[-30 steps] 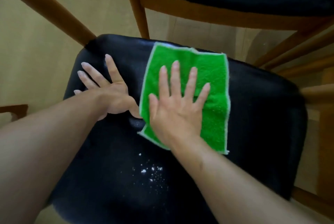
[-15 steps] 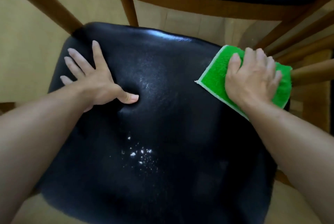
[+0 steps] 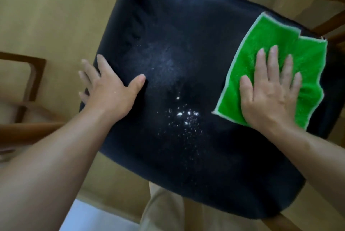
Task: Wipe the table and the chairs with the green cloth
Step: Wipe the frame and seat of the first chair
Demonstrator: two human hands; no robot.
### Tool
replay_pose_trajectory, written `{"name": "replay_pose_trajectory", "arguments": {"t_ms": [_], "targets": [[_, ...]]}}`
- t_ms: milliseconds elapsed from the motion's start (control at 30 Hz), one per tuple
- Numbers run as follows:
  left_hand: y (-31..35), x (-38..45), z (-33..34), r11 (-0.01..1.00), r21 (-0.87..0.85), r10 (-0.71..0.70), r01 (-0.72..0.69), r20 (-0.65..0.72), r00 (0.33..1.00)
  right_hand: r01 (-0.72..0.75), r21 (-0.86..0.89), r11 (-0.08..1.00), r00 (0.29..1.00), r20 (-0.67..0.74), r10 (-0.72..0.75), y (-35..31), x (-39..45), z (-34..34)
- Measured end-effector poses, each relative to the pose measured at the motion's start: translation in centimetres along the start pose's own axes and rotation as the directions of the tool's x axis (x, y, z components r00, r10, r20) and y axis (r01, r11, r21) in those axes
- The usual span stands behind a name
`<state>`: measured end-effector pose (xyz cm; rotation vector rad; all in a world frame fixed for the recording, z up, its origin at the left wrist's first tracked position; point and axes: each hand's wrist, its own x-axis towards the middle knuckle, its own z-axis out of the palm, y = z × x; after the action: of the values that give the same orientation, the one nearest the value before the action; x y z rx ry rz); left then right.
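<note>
A black padded chair seat [image 3: 186, 48] fills the middle of the view. The green cloth [image 3: 276, 35] lies spread on the seat's right side. My right hand [image 3: 270, 89] presses flat on the cloth, fingers apart and pointing away from me. My left hand [image 3: 108, 89] rests flat on the seat's left edge, thumb stretched toward the centre, holding nothing. White crumbs [image 3: 183, 115] and a faint dusty smear lie on the seat between the two hands.
Wooden chair legs and rails [image 3: 332, 23] show at the top and right. Another wooden chair frame [image 3: 28, 85] stands at the left over a light wooden floor [image 3: 46, 16]. My beige trouser leg [image 3: 168, 212] is below the seat.
The right hand carried the cloth from the seat's centre to the far right edge, then came back toward me and flattened out. The left hand slid toward the seat's left edge. The view tilted down.
</note>
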<state>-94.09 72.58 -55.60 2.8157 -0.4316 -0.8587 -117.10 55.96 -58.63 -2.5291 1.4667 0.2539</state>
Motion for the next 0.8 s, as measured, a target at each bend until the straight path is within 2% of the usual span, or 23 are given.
{"name": "replay_pose_trajectory", "arguments": {"t_ms": [100, 167, 233, 333, 467, 567, 667, 800], "targets": [[-2.6, -1.5, 0.3, 0.997, 0.027, -0.076, 0.072, 0.211, 0.975, 0.076, -0.016, 0.997, 0.994, 0.084, -0.075, -0.6, -5.0, 0.6], [-3.5, -1.9, 0.2, 0.992, 0.114, -0.082, 0.047, 0.331, 0.94, 0.082, -0.028, 0.996, 0.989, 0.126, -0.078, -2.4, -7.8, 1.4], [-3.5, -1.8, 0.0, 0.982, 0.189, -0.098, 0.024, 0.393, 0.914, 0.043, -0.047, 0.998, 0.99, 0.136, -0.036, -4.5, -9.0, 2.2], [-3.5, -1.6, 0.2, 0.977, 0.212, -0.107, 0.019, 0.412, 0.905, -0.008, -0.053, 0.999, 0.991, 0.131, 0.015, -5.9, -9.1, 2.9], [-3.2, -1.4, 0.1, 0.968, 0.248, -0.138, 0.031, 0.428, 0.893, 0.049, -0.065, 0.997, 0.989, 0.141, -0.04, -5.7, -9.1, 2.8], [-2.9, -1.0, 0.2, 0.958, 0.283, -0.182, 0.055, 0.446, 0.876, 0.242, -0.097, 0.965, 0.962, 0.155, -0.226, -7.4, -9.3, 2.8], [-3.0, -0.8, 0.5, 0.94, 0.337, -0.204, 0.06, 0.411, 0.888, 0.397, -0.094, 0.913, 0.912, 0.152, -0.381, -10.0, -8.4, 2.9], [-3.4, -0.7, 0.9, 0.929, 0.364, -0.22, 0.069, 0.392, 0.893, 0.522, -0.101, 0.847, 0.853, 0.077, -0.517, -13.8, -0.7, 2.1]]}}
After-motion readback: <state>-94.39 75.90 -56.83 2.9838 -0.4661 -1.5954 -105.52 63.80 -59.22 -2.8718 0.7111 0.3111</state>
